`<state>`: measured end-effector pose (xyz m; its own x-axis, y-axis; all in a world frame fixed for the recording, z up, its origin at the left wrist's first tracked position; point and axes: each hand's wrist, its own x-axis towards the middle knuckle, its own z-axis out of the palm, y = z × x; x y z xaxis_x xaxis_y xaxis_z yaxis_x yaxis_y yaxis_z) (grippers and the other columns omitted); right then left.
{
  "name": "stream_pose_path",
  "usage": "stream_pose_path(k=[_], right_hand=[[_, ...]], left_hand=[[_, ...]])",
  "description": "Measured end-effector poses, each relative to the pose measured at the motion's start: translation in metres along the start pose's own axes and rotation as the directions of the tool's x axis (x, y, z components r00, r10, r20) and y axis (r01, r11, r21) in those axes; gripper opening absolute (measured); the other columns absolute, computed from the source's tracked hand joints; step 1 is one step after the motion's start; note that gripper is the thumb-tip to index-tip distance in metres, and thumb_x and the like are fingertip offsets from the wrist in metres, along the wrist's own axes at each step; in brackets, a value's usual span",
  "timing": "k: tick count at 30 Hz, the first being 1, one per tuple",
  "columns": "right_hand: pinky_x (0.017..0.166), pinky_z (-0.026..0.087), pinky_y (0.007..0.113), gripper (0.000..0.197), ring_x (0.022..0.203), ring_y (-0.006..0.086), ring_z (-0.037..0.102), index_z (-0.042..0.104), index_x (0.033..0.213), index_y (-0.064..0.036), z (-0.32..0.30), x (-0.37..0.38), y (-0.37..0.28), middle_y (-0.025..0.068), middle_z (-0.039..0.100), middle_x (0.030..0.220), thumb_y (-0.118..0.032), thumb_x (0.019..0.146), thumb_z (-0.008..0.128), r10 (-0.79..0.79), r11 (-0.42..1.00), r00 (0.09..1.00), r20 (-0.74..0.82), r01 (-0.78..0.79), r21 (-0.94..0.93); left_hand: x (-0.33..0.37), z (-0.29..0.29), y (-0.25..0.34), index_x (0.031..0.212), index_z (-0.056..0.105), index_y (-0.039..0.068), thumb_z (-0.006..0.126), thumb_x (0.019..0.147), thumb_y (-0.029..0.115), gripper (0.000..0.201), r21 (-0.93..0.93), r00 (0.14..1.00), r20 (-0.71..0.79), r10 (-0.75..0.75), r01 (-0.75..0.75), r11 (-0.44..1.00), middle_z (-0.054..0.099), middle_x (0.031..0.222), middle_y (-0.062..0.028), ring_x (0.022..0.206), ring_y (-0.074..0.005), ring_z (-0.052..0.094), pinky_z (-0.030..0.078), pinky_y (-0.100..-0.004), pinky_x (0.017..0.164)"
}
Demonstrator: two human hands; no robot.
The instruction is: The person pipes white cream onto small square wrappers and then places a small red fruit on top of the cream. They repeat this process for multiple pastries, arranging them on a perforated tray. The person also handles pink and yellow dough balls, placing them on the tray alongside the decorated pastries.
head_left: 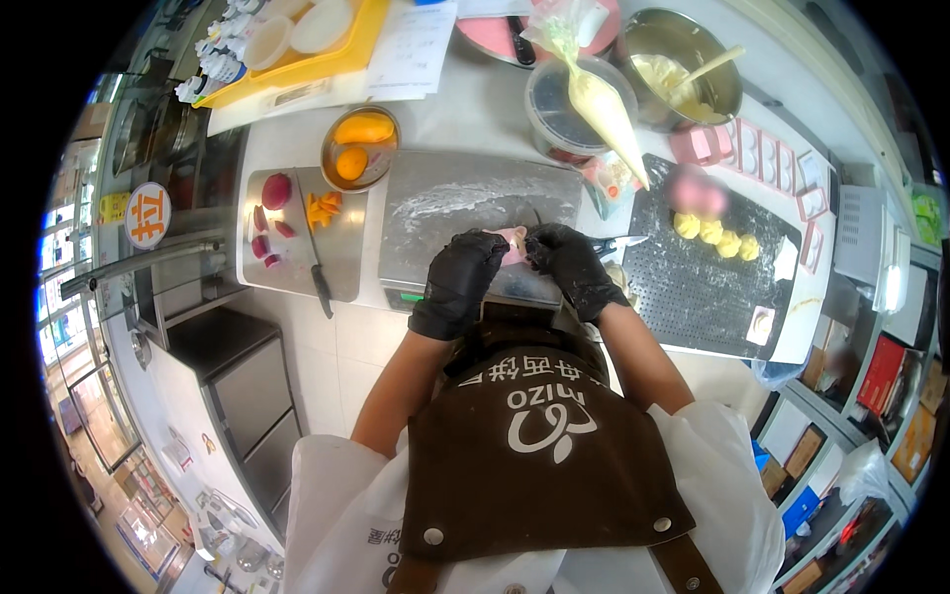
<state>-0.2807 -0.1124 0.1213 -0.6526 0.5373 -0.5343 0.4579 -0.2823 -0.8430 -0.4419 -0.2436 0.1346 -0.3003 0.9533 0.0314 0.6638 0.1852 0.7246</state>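
Both hands' [457, 282] [574, 265] pinch grip on pink piece [514, 255], powder-dusted board [416, 230] beneath, tiled floor [353, 346].

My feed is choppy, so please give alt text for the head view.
The black-gloved left hand and right hand hold a small pink piece over a floury gray board. A knife and cut fruit lie left, yellow mounds right.

Bright light covers my white worktop [465, 124]. Fisheye distortion curves the shelving [839, 428] near the dark rim. I see one pink mound [698, 190] blurred.
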Motion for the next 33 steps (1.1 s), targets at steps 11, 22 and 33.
stream_pose_path(k=[11,22,33], right_hand=[[0.066,0.050,0.028,0.016,0.069,0.0106,0.059,0.067,0.103,0.0025,-0.006,-0.001,0.015,0.0042,0.066,0.080,-0.008,0.091,0.066,-0.007,0.997,1.000,0.014,0.008,-0.078],[0.088,0.052,0.047,0.037,0.105,0.0417,0.063,0.063,0.127,-0.0080,0.003,-0.016,0.020,0.0232,0.066,0.117,-0.008,0.091,0.056,-0.444,0.881,0.838,-0.318,0.344,-0.324],[0.097,0.049,0.043,0.062,0.116,0.0405,0.061,0.041,0.150,-0.0058,0.012,-0.026,0.021,0.0274,0.057,0.133,0.003,0.089,0.044,-0.238,0.942,0.969,-0.064,0.215,-0.256]], left_hand=[[-0.002,-0.009,0.013,0.103,0.070,0.007,0.063,0.090,0.013,0.016,0.018,0.998,0.037,-0.040,0.039,0.999,0.069,0.099,-0.0148,0.092,-0.0358,0.065,0.051,-0.0437,0.080],[0.003,-0.008,0.020,0.099,0.070,0.009,0.063,0.092,0.017,0.013,0.060,0.995,0.056,-0.085,0.081,0.995,0.069,0.095,-0.0138,0.087,-0.0354,0.065,0.052,-0.0443,0.076],[0.004,-0.006,0.017,0.096,0.071,0.011,0.062,0.092,0.016,0.010,0.107,0.998,0.036,-0.055,0.051,0.993,0.070,0.092,-0.0119,0.084,-0.0341,0.066,0.053,-0.0434,0.074]])
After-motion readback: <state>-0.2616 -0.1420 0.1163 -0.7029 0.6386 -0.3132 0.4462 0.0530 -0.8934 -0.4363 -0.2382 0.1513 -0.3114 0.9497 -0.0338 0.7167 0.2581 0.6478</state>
